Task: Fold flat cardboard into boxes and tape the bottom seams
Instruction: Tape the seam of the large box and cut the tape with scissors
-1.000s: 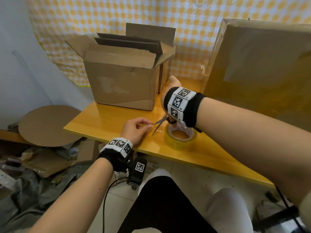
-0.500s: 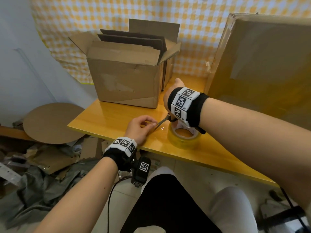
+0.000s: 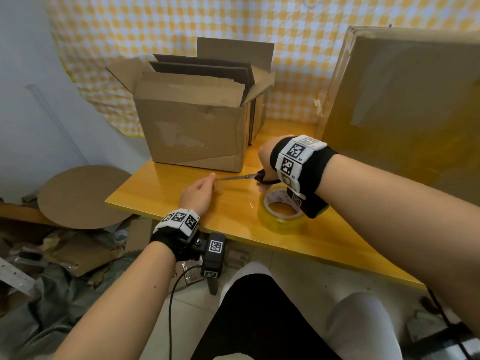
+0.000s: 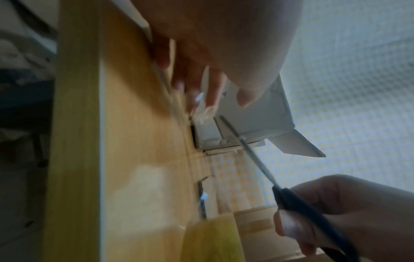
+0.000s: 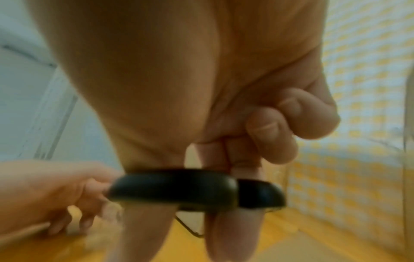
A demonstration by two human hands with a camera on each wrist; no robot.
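Note:
A roll of clear tape (image 3: pixel 281 221) lies on the yellow wooden table (image 3: pixel 161 193), under my right wrist. My right hand (image 3: pixel 263 162) grips black-handled scissors (image 3: pixel 241 177), blades together and pointing left at my left fingertips. In the right wrist view my fingers pass through the scissors' handles (image 5: pixel 195 191). My left hand (image 3: pixel 214 179) hovers just over the table and pinches a short clear tape strip (image 4: pixel 201 114) at its fingertips, with the scissors' blades (image 4: pixel 255 157) touching it. An open cardboard box (image 3: pixel 192 131) with flat cardboard sheets standing inside sits behind both hands.
A large taped cardboard box (image 3: pixel 405 100) stands at the right, close to my right arm. A checked cloth hangs behind the table. A round cardboard disc (image 3: pixel 83 196) and cardboard scraps lie on the floor to the left. My knees are below the table's near edge.
The scissors' blades were open a second ago and are together now. My right hand rose off the roll and my left hand drew away leftward with the tape strip.

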